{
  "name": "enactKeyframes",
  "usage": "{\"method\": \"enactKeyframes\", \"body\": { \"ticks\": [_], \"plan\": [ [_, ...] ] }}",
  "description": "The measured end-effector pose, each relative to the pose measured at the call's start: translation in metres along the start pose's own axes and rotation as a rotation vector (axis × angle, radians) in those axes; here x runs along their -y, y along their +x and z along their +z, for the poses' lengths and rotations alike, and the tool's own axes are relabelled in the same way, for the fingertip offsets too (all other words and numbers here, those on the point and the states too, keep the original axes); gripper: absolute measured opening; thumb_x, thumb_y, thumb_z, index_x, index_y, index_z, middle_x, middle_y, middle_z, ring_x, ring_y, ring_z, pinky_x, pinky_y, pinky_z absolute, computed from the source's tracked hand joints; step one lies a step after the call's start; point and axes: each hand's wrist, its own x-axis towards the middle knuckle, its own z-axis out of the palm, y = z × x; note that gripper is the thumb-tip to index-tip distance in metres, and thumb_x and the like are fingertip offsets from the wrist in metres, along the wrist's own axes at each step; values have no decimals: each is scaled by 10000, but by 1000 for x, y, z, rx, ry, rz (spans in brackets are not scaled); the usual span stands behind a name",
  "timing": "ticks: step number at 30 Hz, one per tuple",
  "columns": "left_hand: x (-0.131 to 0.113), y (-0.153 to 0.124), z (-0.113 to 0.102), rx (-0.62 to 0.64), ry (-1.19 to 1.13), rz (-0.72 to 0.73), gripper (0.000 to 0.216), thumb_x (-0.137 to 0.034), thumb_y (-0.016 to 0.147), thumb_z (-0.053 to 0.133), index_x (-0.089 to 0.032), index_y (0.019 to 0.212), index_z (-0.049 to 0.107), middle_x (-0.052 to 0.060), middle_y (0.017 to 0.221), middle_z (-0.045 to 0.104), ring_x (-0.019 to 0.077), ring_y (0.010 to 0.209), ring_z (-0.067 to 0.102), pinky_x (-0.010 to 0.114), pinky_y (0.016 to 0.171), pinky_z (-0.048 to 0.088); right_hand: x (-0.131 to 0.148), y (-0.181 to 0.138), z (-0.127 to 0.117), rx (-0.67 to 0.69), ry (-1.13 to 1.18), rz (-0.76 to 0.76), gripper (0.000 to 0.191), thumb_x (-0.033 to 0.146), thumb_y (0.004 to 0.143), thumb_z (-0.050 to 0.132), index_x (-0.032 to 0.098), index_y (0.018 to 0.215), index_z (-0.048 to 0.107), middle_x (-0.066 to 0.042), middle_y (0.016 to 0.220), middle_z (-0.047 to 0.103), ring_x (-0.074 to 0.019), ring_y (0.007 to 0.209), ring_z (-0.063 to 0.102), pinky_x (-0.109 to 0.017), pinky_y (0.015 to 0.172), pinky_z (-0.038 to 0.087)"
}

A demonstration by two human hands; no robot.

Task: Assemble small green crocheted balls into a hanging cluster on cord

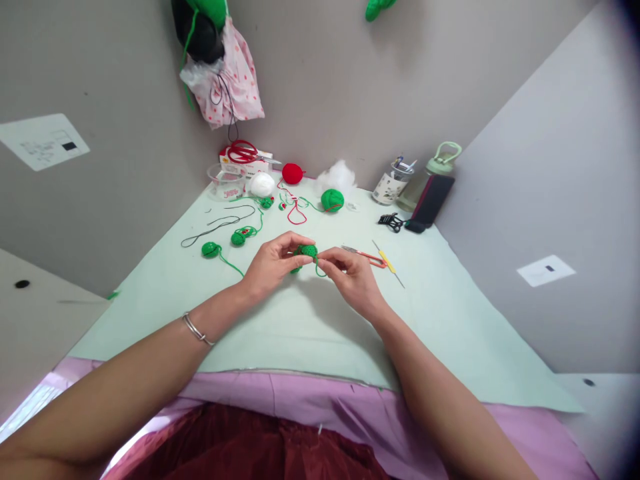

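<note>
Right in the middle of it all, a green crocheted piece (309,251) was held up over the bench (325,340), gripped between thumb and fingers of the left hand (273,265); at its right edge a strand of green yarn (320,273) was pinched by the right hand (354,277), fingers drawn tight together, and a small loop could be seen below. Just beyond those right knuckles, orange-handled snips (376,260) were laid, a yellow-gripped hook (388,263) set slantwise beside them. Over on the left, a small green ball (211,250) was spotted, yarn trailing from it, and behind, a black cord (215,223) was spread in loose curves. Farther back, a white yarn ball (262,185), a red yarn ball (292,174) and a green yarn ball (332,201) were strung out, with white stuffing (338,176) heaped behind the green. Back right, a pen cup (391,187) was placed beside a bottle (418,183).
</note>
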Motion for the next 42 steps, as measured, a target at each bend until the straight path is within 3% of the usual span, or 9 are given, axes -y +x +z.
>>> {"method": "enactKeyframes", "body": {
  "ticks": [10,17,25,34,42],
  "plan": [
    [-5,-2,3,-71,-118,5,329,-305,688,832,-173,962,706,37,899,697,149,826,616,270,696,487,-10,5,0,22,284,-10,153,347,847,699,200,853,744,11,688,578,-95,558,455,-249,530,361],
    [-6,-6,13,-122,-208,-23,286,-288,672,843,-178,886,689,22,884,703,125,792,612,248,666,475,-13,5,5,48,400,82,272,452,814,726,181,793,708,22,613,547,-96,531,450,-246,519,362],
    [-5,-7,16,-127,-204,6,294,-284,659,852,-177,856,661,13,866,695,119,784,612,239,662,483,-12,4,8,12,381,105,315,484,797,732,174,763,687,21,603,551,-92,523,452,-239,505,361],
    [-7,-8,13,-79,-191,-19,298,-313,687,832,-183,887,654,17,875,693,125,785,609,244,655,464,-12,7,-6,83,331,-5,225,410,822,725,188,790,731,11,658,566,-90,548,462,-243,517,384],
    [-5,-9,19,-120,-239,-85,288,-318,694,813,-179,870,634,26,923,697,135,820,619,261,698,462,-9,7,2,13,280,27,335,507,805,711,182,727,682,9,630,557,-100,528,453,-257,511,374]
  ]
}}
